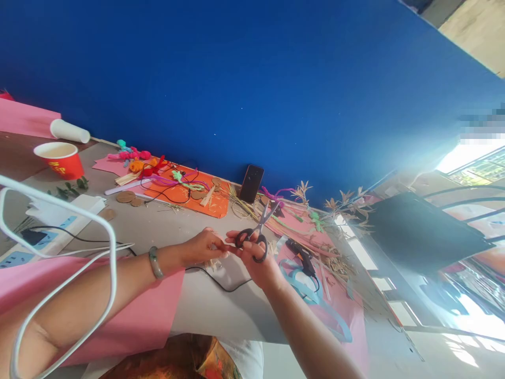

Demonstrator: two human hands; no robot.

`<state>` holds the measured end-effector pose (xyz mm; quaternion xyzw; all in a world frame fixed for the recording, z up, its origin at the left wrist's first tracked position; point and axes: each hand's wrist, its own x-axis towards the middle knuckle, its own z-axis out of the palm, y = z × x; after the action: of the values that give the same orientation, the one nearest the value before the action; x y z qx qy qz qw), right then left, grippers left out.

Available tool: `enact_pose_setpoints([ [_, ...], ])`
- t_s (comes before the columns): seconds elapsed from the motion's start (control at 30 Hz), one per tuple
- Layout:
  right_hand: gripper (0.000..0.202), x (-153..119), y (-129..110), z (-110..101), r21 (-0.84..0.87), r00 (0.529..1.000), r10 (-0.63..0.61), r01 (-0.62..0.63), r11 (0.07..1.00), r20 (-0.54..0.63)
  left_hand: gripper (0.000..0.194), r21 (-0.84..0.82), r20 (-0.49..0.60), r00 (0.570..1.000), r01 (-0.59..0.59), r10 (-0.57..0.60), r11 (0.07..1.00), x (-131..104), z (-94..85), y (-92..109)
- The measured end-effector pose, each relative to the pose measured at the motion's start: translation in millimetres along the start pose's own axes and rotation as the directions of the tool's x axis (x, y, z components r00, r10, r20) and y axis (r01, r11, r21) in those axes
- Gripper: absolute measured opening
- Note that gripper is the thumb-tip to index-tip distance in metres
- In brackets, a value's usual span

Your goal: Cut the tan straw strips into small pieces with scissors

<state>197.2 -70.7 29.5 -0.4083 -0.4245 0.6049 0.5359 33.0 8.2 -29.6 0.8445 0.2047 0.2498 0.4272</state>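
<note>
Right hand (259, 267) half-curled around scissors (259, 228), which point away; left hand (203, 246) alongside, fingers bent, grip unclear.

Bright daylight from the window (479, 168) at right, milky glare there, sun patches on the floor (430, 358); blue wall (213, 79) darker leftward; edges stretched, right background hazily soft

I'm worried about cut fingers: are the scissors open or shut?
Open: the scissors in the right hand show their two blades spread apart in a narrow V.
</note>
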Motion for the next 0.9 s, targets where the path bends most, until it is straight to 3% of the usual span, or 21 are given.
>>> enact_pose_setpoints([
  [0.1,0.020,1,-14,-20,-0.246,0.988,-0.087,0.053,0.968,-0.131,0.027,0.014,0.016,1.000,-0.009,0.009,1.000,-1,-0.5,-1],
  [0.17,0.025,3,-24,-40,-0.523,0.966,-0.139,0.003,0.852,-0.220,0.025,0.014,0.054,0.998,-0.024,0.023,1.000,-3,-0.4,-2],
  [0.23,0.029,7,-33,-64,-0.694,0.937,-0.205,-0.052,0.718,-0.281,0.024,0.029,0.107,0.993,-0.057,0.054,0.998,-4,0.0,-2],
  [0.37,0.024,13,-40,-115,-0.847,0.925,-0.162,-0.229,0.480,-0.342,0.031,0.080,0.127,0.978,-0.175,0.164,0.981,-5,0.5,-4],
  [0.47,0.022,13,-37,-138,-0.873,0.935,-0.118,-0.260,0.413,-0.335,0.033,0.090,0.087,0.976,-0.209,0.201,0.974,-4,0.4,-5],
  [0.57,0.022,11,-32,-142,-0.891,0.945,-0.088,-0.264,0.369,-0.316,0.037,0.075,0.122,0.974,-0.203,0.193,0.976,-3,0.2,-5],
  [0.77,0.024,16,-17,-123,-0.915,0.962,-0.080,-0.219,0.340,-0.260,0.040,-0.020,0.207,0.963,-0.175,0.175,0.984,-5,-0.6,-2],
  [0.9,0.025,27,-5,-108,-0.877,0.983,-0.013,-0.157,0.454,-0.182,0.040,-0.070,0.248,0.954,-0.153,0.166,0.986,-7,-0.1,0],
])
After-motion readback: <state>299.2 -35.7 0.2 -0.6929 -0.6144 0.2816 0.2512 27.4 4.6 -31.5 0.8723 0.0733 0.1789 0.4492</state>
